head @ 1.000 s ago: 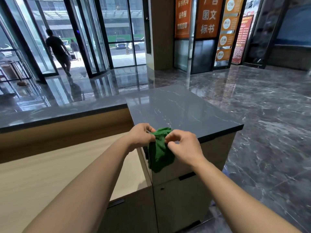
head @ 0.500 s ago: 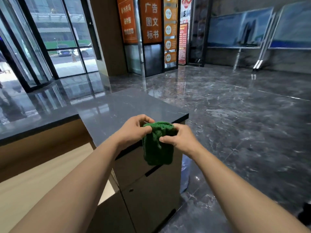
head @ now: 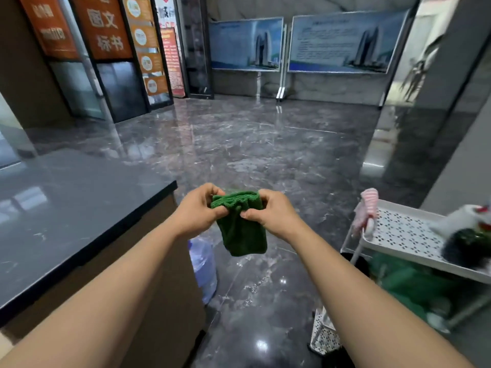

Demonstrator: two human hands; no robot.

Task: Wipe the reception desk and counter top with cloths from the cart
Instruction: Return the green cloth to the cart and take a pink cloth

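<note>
Orange banner [head: 102,27] top left: 图文 / 标书 in white chars. Txt on neighbouring orange sign [head: 50,25], red poster [head: 172,62] & blue display boards [head: 245,43] too blurred to read.

Counts: 2 hands, left hand [head: 198,211] and right hand [head: 271,212]. 1 green cloth [head: 241,229]. 1 table [head: 66,208]. 1 white cart [head: 403,232]. 1 pink striped cloth [head: 368,208]. 1 water jug [head: 204,266]. 2 display boards [head: 245,43].

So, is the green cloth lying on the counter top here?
No: the left hand and right hand pinch the green cloth in the air beside the counter top.
</note>
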